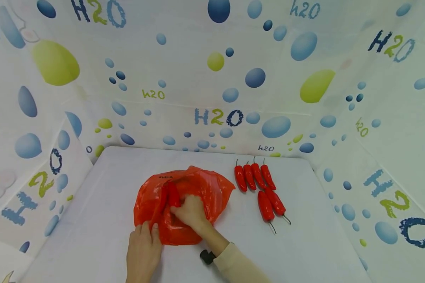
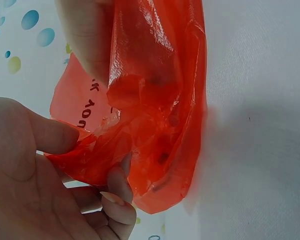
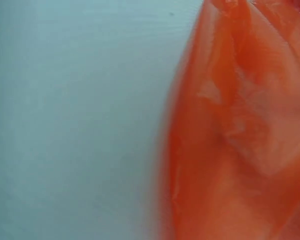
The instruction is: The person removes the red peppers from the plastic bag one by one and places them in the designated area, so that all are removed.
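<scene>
A crumpled, see-through red plastic bag [image 1: 212, 188] lies on the white table, its mouth spread. My left hand [image 1: 144, 249] is at the bag's near left side; in the left wrist view the left hand [image 2: 25, 170] pinches the bag's edge [image 2: 90, 160] between thumb and fingers. Over the bag's opening, my right hand [image 1: 191, 212] has its fingers curled at the near end of a bright red chili pepper [image 1: 174, 195]. The right hand [image 2: 87, 37] partly shows in the left wrist view. The right wrist view is filled by blurred bag film [image 3: 240, 150] and table.
Right of the bag, several red chili peppers with stems lie in a row [image 1: 248, 177]. Two more peppers [image 1: 265, 206] lie just nearer, stems toward me. A patterned sheet [image 1: 216, 90] stands around the table [image 1: 322, 236] at the back and sides.
</scene>
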### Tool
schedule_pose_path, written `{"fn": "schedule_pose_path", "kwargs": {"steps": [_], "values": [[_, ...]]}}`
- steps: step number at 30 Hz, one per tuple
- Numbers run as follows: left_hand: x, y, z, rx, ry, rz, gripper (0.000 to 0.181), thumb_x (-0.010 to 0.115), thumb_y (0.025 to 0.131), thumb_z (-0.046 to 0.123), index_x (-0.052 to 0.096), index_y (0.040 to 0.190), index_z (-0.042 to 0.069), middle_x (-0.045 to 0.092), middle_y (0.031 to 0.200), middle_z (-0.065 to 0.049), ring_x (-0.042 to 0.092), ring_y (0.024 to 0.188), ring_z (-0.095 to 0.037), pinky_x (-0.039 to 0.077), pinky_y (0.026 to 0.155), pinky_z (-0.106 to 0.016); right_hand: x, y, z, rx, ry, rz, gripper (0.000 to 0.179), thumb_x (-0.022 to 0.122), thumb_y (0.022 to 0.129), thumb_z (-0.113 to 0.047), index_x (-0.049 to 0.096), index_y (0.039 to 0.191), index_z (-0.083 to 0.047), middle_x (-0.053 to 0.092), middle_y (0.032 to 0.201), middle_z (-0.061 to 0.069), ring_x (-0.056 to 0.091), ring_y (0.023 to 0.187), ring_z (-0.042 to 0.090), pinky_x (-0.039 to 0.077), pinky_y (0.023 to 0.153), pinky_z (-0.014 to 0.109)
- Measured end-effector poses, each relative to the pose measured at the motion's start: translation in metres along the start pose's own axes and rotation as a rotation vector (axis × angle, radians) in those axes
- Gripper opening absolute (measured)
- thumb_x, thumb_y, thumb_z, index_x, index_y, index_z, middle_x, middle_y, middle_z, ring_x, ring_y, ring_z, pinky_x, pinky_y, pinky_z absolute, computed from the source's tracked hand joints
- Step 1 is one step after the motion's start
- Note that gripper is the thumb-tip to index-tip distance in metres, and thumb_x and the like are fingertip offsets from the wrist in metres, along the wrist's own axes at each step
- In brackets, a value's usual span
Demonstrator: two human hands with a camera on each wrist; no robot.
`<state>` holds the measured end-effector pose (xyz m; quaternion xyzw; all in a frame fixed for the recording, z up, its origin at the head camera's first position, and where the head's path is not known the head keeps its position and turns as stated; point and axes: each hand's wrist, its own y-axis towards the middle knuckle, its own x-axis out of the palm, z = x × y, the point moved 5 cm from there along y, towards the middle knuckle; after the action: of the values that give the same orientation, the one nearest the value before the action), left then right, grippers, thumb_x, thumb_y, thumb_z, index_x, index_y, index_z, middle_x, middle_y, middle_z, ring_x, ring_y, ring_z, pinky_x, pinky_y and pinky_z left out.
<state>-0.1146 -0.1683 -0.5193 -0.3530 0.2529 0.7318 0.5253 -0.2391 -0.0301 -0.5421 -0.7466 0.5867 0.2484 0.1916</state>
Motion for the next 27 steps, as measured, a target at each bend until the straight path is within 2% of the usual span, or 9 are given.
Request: {"fn": "schedule_pose_path", "kwargs": {"steps": [7,11,14,19,27], "values": [[0.001,0.0,0.003,-0.004,-0.001,-0.024,0.036,0.05,0.109,0.023,0.056,0.122,-0.01,0.06,0.102,-0.022,0.052,0.094,-0.039,0.051,0.079,-0.055,-0.009,0.001,-0.001,-0.008,0.073,0.034,0.02,0.08,0.091,-0.021,0.07,0.078,-0.012,0.055,0.051,-0.007,0.057,0.047,0.01,0.05,0.049,0.023],[0.002,0.0,0.003,-0.005,0.0,-0.019,0.036,0.049,0.109,0.023,0.055,0.122,-0.01,0.059,0.102,-0.022,0.052,0.094,-0.039,0.05,0.079,-0.055,-0.017,0.0,-0.002,0.026,0.088,0.048,0.021,0.08,0.091,-0.024,0.071,0.077,-0.01,0.053,0.048,-0.004,0.053,0.042,0.013,0.048,0.047,0.023],[0.002,0.001,0.003,-0.006,0.001,-0.027,0.036,0.048,0.109,0.023,0.054,0.123,-0.01,0.059,0.103,-0.023,0.052,0.096,-0.039,0.05,0.08,-0.054,-0.024,-0.001,-0.005,0.046,0.099,0.053,0.021,0.079,0.09,-0.026,0.075,0.089,-0.006,0.054,0.049,-0.003,0.053,0.043,0.014,0.047,0.047,0.022],[0.004,0.001,0.005,-0.007,-0.003,-0.043,0.038,0.048,0.109,0.022,0.053,0.127,-0.012,0.06,0.108,-0.025,0.052,0.099,-0.041,0.051,0.084,-0.057,-0.031,-0.004,-0.01,0.069,0.123,0.058,0.037,0.08,0.089,-0.028,0.075,0.112,0.002,0.057,0.052,-0.004,0.057,0.046,0.012,0.047,0.048,0.023],[0.004,0.0,0.007,-0.018,-0.009,-0.042,0.039,0.048,0.109,0.022,0.052,0.128,-0.012,0.06,0.11,-0.026,0.052,0.101,-0.042,0.051,0.087,-0.057,-0.041,-0.012,-0.013,0.092,0.167,0.082,0.041,0.081,0.087,-0.028,0.074,0.117,-0.001,0.066,0.064,-0.007,0.064,0.058,0.008,0.057,0.061,0.026]]}}
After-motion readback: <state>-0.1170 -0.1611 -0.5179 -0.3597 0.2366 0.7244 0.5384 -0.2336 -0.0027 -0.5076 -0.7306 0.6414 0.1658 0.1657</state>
